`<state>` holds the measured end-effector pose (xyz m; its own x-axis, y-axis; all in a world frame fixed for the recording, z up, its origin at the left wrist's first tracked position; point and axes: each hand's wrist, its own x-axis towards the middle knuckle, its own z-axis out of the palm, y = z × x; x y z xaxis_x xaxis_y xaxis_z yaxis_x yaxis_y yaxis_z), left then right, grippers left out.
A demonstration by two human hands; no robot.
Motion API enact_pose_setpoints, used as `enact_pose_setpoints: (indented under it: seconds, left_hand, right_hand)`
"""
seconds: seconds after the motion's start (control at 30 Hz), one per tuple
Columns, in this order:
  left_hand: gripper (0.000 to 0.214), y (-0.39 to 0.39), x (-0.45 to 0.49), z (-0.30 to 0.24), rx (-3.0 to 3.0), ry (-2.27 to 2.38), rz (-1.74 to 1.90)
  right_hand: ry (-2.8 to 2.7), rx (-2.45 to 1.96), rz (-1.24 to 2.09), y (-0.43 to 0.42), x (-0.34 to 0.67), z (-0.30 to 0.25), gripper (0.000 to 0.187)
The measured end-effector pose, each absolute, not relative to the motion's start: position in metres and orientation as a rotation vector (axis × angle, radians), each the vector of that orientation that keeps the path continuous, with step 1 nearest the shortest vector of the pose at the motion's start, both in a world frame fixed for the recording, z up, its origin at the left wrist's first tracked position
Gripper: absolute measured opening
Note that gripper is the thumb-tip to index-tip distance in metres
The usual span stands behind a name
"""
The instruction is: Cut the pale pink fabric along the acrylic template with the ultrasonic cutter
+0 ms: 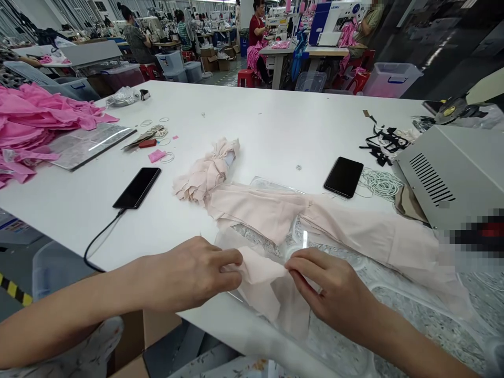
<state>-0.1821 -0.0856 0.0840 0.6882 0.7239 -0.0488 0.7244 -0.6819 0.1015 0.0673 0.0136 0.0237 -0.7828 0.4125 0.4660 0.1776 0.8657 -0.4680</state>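
My left hand (192,273) and my right hand (326,289) both pinch the same small piece of pale pink fabric (262,278) at the near edge of the white table (252,121). The fingers of each hand are closed on its edges, left side and right side. The piece lies over a clear plastic sheet (354,336). Just beyond the hands more pale pink fabric pieces (299,215) stretch to the right, and a tied bundle of the same fabric (208,173) sits behind them.
A black phone on a cable (137,187) lies to the left, another phone (344,176) to the right beside white elastic loops (380,182). A grey metal machine (449,173) stands at right. Bright pink garments (35,123) pile at far left. Other people sit at sewing machines behind.
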Motion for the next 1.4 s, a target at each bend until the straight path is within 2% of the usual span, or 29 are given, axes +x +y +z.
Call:
enact_pose_setpoints:
  seconds: [0.43,0.47,0.6,0.67,0.77,0.9,1.03,1.17,1.3,1.4]
  left_hand:
    - [0.022,-0.081,-0.175,0.083,2.740,1.379,-0.072]
    - [0.022,-0.079,-0.174,0.084,2.728,1.395,-0.065]
    - [0.026,-0.068,-0.164,0.090,2.673,1.439,0.051]
    - [0.028,-0.062,-0.160,0.096,2.631,1.448,0.132]
    - [0.026,-0.055,-0.157,0.104,2.535,1.482,0.209]
    - [0.020,-0.051,-0.161,0.114,2.369,1.502,0.282]
    - [0.014,-0.052,-0.174,0.116,2.229,1.446,0.293]
    - [0.007,-0.055,-0.185,0.101,2.012,1.334,0.258]
    - [0.017,-0.056,-0.194,0.081,1.909,1.300,0.347]
    - [0.030,-0.046,-0.206,0.076,1.867,1.365,0.354]
  right_hand:
    - [-2.611,-0.500,0.765,-0.004,0.072,0.025,0.015]
    - [-2.590,-0.494,0.776,-0.006,0.069,0.025,0.017]
    - [-2.497,-0.490,0.777,-0.017,0.051,0.023,0.058]
    - [-2.456,-0.498,0.775,-0.020,0.041,0.018,0.064]
    - [-2.340,-0.560,0.910,-0.021,0.032,0.007,0.053]
    - [-2.267,-0.626,1.094,-0.015,0.032,0.003,0.009]
    - [-2.288,-0.656,1.237,-0.008,0.043,0.016,0.030]
    - [-2.342,-0.688,1.414,-0.001,0.057,0.030,0.036]
    - [-2.256,-0.900,1.721,0.011,0.065,0.037,0.036]
    - [-2.228,-1.005,1.777,0.026,0.064,0.041,0.035]
